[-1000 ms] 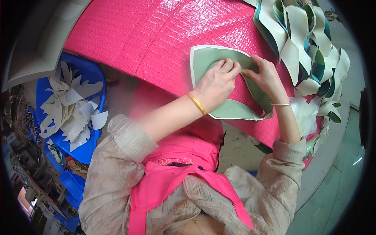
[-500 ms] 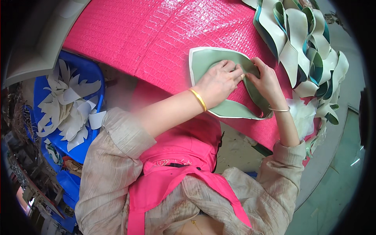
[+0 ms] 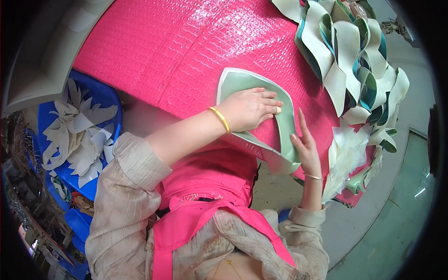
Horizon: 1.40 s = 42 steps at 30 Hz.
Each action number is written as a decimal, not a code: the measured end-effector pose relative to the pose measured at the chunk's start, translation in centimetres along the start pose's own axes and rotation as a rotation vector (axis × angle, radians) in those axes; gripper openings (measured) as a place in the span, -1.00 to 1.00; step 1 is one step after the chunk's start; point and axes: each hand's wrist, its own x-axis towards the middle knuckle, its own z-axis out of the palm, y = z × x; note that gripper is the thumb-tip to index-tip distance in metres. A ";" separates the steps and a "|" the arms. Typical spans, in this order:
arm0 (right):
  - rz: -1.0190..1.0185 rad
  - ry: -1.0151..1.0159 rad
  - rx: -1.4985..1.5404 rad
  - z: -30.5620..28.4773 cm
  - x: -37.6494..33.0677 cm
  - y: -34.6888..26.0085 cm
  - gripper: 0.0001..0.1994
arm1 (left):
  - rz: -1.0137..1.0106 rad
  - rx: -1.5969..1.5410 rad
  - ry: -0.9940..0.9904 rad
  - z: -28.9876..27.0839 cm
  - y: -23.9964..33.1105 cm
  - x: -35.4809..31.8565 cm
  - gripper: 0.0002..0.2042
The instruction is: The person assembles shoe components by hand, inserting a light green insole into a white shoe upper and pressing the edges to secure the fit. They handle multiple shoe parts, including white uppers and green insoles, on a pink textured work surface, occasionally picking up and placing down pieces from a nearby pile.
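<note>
- Progress: your left hand [image 3: 249, 109] presses flat, fingers spread, on the pale green curved sheet piece [image 3: 261, 116] lying on the pink textured sheet [image 3: 177, 51].
- Your right hand [image 3: 305, 147], fingers straight, steadies its edge.
- Stack of similar green-and-cream pieces [image 3: 354, 51] waits beside it.

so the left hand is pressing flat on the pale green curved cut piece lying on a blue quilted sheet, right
Not quite: the head view shows the quilted sheet is pink, not blue. The left hand does press flat on the pale green curved cut piece.

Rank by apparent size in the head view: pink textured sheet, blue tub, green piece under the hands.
1. pink textured sheet
2. blue tub, partly hidden, so unsure
3. green piece, pressed by left hand
</note>
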 end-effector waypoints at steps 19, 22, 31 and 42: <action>-0.146 -0.273 -0.750 0.5 -1.3 -2.3 -0.55 | 0.072 0.092 -0.058 -0.7 -0.1 -0.2 -0.61; -0.242 -0.170 -0.730 0.3 -1.7 -1.5 -0.59 | 0.072 0.101 -0.042 -0.7 0.0 -0.1 -0.60; -0.485 -0.252 -1.066 0.8 3.5 -1.6 -0.36 | -0.074 0.013 0.124 -1.2 0.7 -2.1 -0.63; -0.567 -0.131 -1.198 1.9 8.7 -2.2 -0.30 | -0.301 0.304 0.212 -2.3 -1.9 -0.8 -0.53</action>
